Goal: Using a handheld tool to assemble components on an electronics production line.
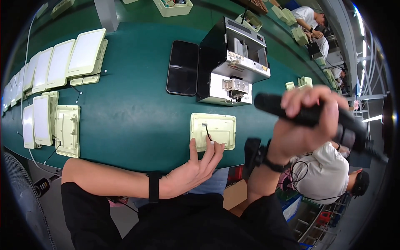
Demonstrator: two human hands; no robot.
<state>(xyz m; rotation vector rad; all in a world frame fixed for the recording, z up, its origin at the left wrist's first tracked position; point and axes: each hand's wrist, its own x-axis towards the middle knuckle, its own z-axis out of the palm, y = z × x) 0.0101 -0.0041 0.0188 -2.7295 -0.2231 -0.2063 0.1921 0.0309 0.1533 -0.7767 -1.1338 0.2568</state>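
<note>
A pale yellow rectangular plastic housing (225,123) lies on the green tabletop in front of me, its ribbed side up. My left hand (200,164) rests on its near edge, open, thumb apart from the stretched fingers. A short black cable (208,131) runs from a small slot in the housing down to the fingertips, where a tiny white connector shows. Raised to the right, my right hand (310,118) is closed round a black corded tool (271,104) that looks like an electric screwdriver. Motion blurs the tool, and its tip cannot be made out.
Behind the housing stands a black-and-silver bench machine (246,68), with a black phone (183,68) at its left. White-faced panels (62,62) lean in a row on the left; another housing (67,129) lies nearer. A fan (25,200) stands lower left. Co-workers (325,175) sit at the right.
</note>
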